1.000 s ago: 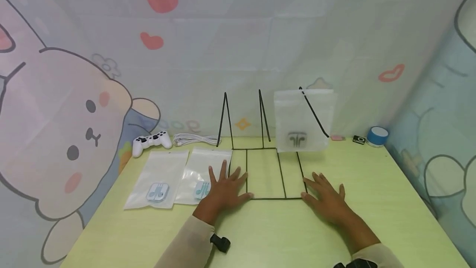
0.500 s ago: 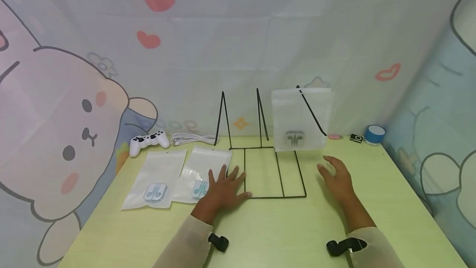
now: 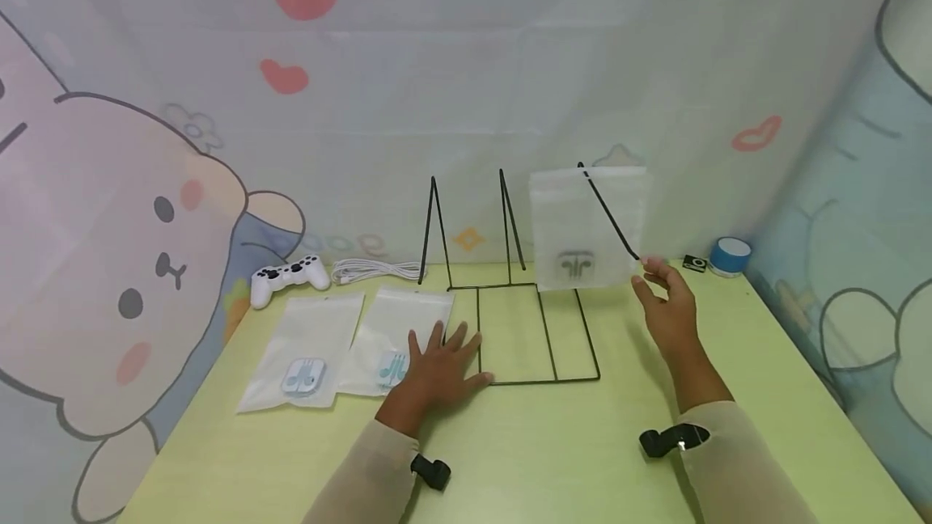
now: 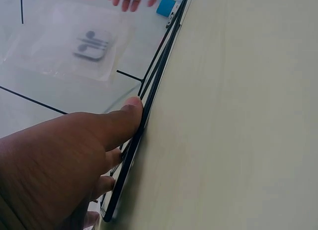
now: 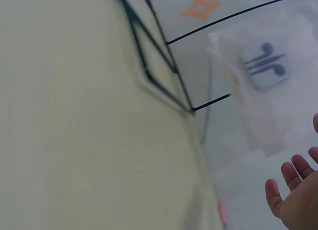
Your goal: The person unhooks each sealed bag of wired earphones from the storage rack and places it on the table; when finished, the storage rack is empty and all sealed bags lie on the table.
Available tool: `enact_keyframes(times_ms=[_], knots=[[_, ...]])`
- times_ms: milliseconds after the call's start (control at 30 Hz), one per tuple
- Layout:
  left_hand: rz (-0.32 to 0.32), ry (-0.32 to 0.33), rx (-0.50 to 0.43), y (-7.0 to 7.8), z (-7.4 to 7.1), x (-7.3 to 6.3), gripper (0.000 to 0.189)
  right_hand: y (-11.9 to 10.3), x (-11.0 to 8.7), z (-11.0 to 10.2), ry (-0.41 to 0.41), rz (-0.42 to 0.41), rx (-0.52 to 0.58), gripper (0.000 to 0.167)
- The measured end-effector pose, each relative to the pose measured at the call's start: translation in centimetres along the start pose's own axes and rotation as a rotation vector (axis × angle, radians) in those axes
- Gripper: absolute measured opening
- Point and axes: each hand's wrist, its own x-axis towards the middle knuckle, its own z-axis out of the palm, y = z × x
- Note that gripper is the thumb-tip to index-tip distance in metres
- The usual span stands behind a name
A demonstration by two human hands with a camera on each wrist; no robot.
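A black wire display rack stands on the table, with three prongs rising at its back. My left hand rests with spread fingers on the rack base's front left side; in the left wrist view its thumb lies along the front bar. A frosted zip bag with an earphone case in it hangs from the right prong. My right hand is raised beside the bag's lower right corner, fingertips near the prong's tip. In the right wrist view its fingers are apart, below the bag.
Two similar bags, a left one and a right one, lie left of the rack with earphone cases in them. Behind are a white game controller and a coiled white cable. A blue-and-white round container stands at back right.
My right hand has lifted off the rack's front right corner and moved up and back to the hanging bag's lower right corner. My left hand has stayed on the rack.
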Motion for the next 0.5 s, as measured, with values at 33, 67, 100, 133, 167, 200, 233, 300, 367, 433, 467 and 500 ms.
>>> enact_keyframes(times_ms=[33, 67, 100, 133, 167, 200, 233, 300, 367, 433, 467, 500], knots=[[-0.004, 0.005, -0.001, 0.0, 0.0, 0.0, 0.081, -0.4, 0.5, -0.2, 0.002, -0.021, 0.008, 0.060], [-0.010, 0.006, -0.003, 0.1, 0.0, 0.0, 0.081, -0.8, 0.9, -0.3, 0.003, -0.039, 0.019, 0.059], [-0.014, 0.006, -0.008, 0.1, 0.0, 0.0, 0.081, -1.3, 1.3, -0.5, 0.003, -0.058, 0.030, 0.058], [-0.016, 0.004, -0.011, 0.2, 0.1, 0.0, 0.080, -1.7, 1.7, -0.6, 0.003, -0.071, 0.046, 0.057], [-0.015, 0.003, -0.011, 0.2, 0.1, 0.0, 0.080, -2.1, 2.0, -0.8, 0.005, -0.084, 0.057, 0.055], [-0.012, 0.002, -0.014, 0.2, 0.2, 0.0, 0.080, -2.4, 2.3, -0.9, 0.007, -0.095, 0.067, 0.053], [-0.008, 0.001, -0.015, 0.2, 0.2, 0.0, 0.080, -2.6, 2.6, -1.0, 0.008, -0.104, 0.065, 0.051], [-0.005, -0.003, -0.017, 0.3, 0.2, 0.0, 0.080, -3.0, 3.0, -1.2, 0.014, -0.109, 0.054, 0.046], [-0.006, -0.001, -0.013, 0.3, 0.2, 0.0, 0.080, -3.2, 3.4, -1.2, 0.021, -0.112, 0.024, 0.042], [-0.010, 0.001, -0.007, 0.3, 0.1, 0.1, 0.080, -3.4, 3.7, -1.3, 0.015, -0.106, -0.016, 0.040], [-0.011, 0.002, -0.002, 0.3, 0.1, 0.1, 0.079, -3.5, 3.8, -1.3, 0.008, -0.102, -0.022, 0.039], [-0.010, 0.005, 0.000, 0.3, 0.0, 0.1, 0.079, -3.6, 3.9, -1.3, -0.002, -0.099, -0.019, 0.038]])
